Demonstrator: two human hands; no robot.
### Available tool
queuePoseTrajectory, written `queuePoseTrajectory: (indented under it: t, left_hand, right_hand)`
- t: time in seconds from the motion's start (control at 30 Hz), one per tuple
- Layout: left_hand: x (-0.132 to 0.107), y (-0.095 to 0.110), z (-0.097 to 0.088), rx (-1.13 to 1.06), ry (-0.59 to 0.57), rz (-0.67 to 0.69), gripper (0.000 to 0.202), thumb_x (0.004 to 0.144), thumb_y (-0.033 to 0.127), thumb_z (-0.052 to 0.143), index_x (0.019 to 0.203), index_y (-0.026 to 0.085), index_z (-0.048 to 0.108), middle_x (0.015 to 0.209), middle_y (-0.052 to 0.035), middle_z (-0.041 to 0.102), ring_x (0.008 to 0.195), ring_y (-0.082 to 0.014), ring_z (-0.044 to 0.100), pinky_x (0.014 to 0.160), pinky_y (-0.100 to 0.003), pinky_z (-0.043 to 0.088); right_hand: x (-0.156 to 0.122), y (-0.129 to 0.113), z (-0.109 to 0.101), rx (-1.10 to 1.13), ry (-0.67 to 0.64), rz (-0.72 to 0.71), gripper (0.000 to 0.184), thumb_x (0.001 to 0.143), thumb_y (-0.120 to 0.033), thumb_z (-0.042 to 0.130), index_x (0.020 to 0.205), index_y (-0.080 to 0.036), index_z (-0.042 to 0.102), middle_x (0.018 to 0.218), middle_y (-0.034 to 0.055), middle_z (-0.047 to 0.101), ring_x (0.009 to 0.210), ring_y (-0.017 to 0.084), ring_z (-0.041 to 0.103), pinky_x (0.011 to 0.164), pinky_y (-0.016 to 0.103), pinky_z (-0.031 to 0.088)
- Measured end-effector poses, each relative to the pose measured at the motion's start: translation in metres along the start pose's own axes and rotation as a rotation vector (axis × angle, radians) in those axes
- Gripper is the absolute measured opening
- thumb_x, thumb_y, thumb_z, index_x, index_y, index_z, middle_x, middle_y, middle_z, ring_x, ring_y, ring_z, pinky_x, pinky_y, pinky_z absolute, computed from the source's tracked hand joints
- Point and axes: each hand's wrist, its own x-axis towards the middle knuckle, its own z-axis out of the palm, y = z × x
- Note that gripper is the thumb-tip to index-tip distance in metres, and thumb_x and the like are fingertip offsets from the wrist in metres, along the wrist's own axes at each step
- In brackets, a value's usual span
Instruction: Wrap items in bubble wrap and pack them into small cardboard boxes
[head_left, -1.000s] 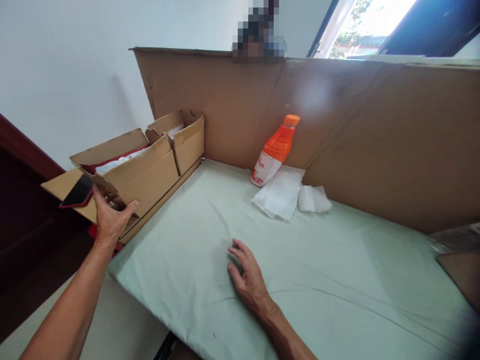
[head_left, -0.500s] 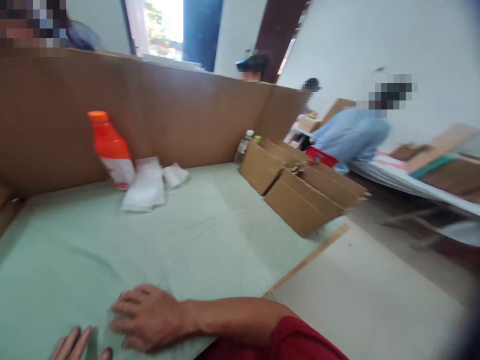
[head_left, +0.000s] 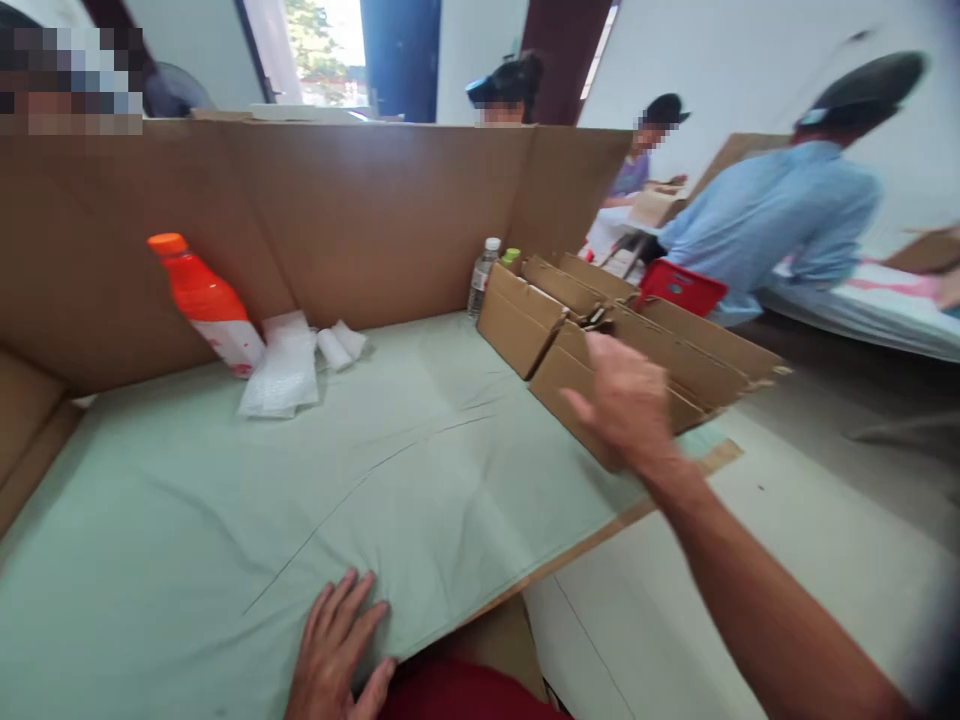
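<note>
My left hand lies flat near the front edge of the pale green cloth, fingers spread, holding nothing. My right hand reaches out over the near cardboard box at the table's right side. Its thumb stands apart from the fingers, which point toward the box's open top; motion blurs them a little, and no held thing shows. A second cardboard box stands just behind. What lies inside the boxes is mostly hidden by their walls and flaps.
A tilted orange bottle leans by the cardboard partition, with bubble wrap and a crumpled white piece beside it. A clear bottle stands behind the boxes. Several people sit beyond, one in a blue shirt near a red chair.
My right hand has moved from the cloth at the front out to the near box on the right. My left hand has come further into view. The camera view has turned slightly.
</note>
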Motion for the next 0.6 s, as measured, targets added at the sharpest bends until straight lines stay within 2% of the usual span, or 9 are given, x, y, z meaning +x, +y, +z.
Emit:
queuePoseTrajectory:
  t: [0.03,0.1,0.13,0.2,0.27,0.37,0.5,0.57,0.6]
  left_hand:
    - [0.008,0.008,-0.003,-0.029,0.002,-0.010,0.041,0.083,0.031,0.066,0.124,0.025,0.066,0.135,-0.0093,0.067,0.128,-0.0277,0.061,0.105,-0.043,0.051]
    - [0.021,0.019,-0.009,-0.099,0.016,-0.028,0.038,0.083,0.030,0.066,0.121,0.025,0.067,0.131,-0.0086,0.070,0.126,-0.0256,0.064,0.105,-0.040,0.053]
    - [0.025,0.022,-0.011,-0.140,0.025,-0.038,0.037,0.083,0.029,0.066,0.120,0.024,0.067,0.126,-0.0078,0.073,0.122,-0.0244,0.066,0.104,-0.038,0.054]
    - [0.028,0.022,-0.016,-0.229,0.041,-0.088,0.036,0.086,0.028,0.066,0.121,0.025,0.066,0.118,-0.0061,0.076,0.114,-0.0213,0.070,0.100,-0.033,0.057]
    - [0.027,0.019,-0.023,-0.328,0.050,-0.190,0.033,0.090,0.026,0.062,0.123,0.026,0.065,0.114,-0.0045,0.077,0.107,-0.0181,0.073,0.094,-0.027,0.059]
    - [0.024,0.011,-0.034,-0.411,0.048,-0.429,0.030,0.094,0.030,0.059,0.124,0.029,0.065,0.118,-0.0043,0.076,0.107,-0.0183,0.073,0.089,-0.026,0.061]
    - [0.029,0.006,-0.047,-0.464,0.055,-0.787,0.051,0.093,0.043,0.060,0.141,0.028,0.052,0.136,-0.0105,0.066,0.116,-0.0265,0.068,0.095,-0.042,0.059]
    - [0.033,0.004,-0.050,-0.525,0.077,-0.858,0.066,0.089,0.047,0.064,0.149,0.027,0.043,0.143,-0.0138,0.060,0.120,-0.0295,0.065,0.100,-0.049,0.056]
    - [0.036,0.003,-0.050,-0.555,0.092,-0.870,0.072,0.087,0.047,0.066,0.150,0.027,0.040,0.145,-0.0147,0.057,0.121,-0.0303,0.064,0.102,-0.050,0.054]
  right_hand:
    - [0.008,0.021,0.000,-0.098,-0.037,0.064,0.062,0.087,-0.030,0.068,0.140,-0.004,0.050,0.122,0.0309,0.066,0.111,0.041,0.063,0.083,0.047,0.042]
    - [0.015,0.051,0.004,-0.205,-0.159,0.133,0.036,0.090,-0.032,0.064,0.117,-0.007,0.067,0.083,0.0227,0.073,0.077,0.033,0.068,0.066,0.040,0.038]
    - [0.014,0.059,0.006,-0.217,-0.177,0.134,0.026,0.091,-0.032,0.063,0.103,-0.011,0.072,0.069,0.0178,0.070,0.064,0.029,0.065,0.060,0.038,0.034]
    - [0.005,0.063,0.007,-0.157,-0.106,0.044,0.022,0.093,-0.034,0.061,0.082,-0.018,0.072,0.058,0.0117,0.066,0.052,0.022,0.058,0.057,0.036,0.030]
    - [-0.008,0.048,0.000,-0.029,0.027,-0.134,0.025,0.094,-0.033,0.058,0.077,-0.021,0.070,0.062,0.0084,0.069,0.053,0.020,0.057,0.061,0.035,0.034]
    - [-0.026,-0.002,-0.024,0.213,0.092,-0.334,0.020,0.095,-0.028,0.056,0.084,-0.021,0.071,0.074,0.0051,0.075,0.065,0.020,0.063,0.074,0.036,0.042]
    - [-0.033,-0.074,-0.065,0.551,-0.031,-0.563,0.013,0.096,-0.022,0.058,0.092,-0.019,0.070,0.081,0.0032,0.075,0.072,0.018,0.066,0.087,0.038,0.046]
    - [-0.034,-0.089,-0.077,0.722,-0.020,-0.621,0.009,0.096,-0.026,0.063,0.099,-0.021,0.070,0.090,0.0034,0.077,0.079,0.018,0.069,0.093,0.041,0.047]
    - [-0.036,-0.090,-0.078,0.800,0.032,-0.580,0.011,0.093,-0.027,0.067,0.102,-0.022,0.070,0.096,0.0040,0.077,0.085,0.020,0.070,0.095,0.042,0.048]
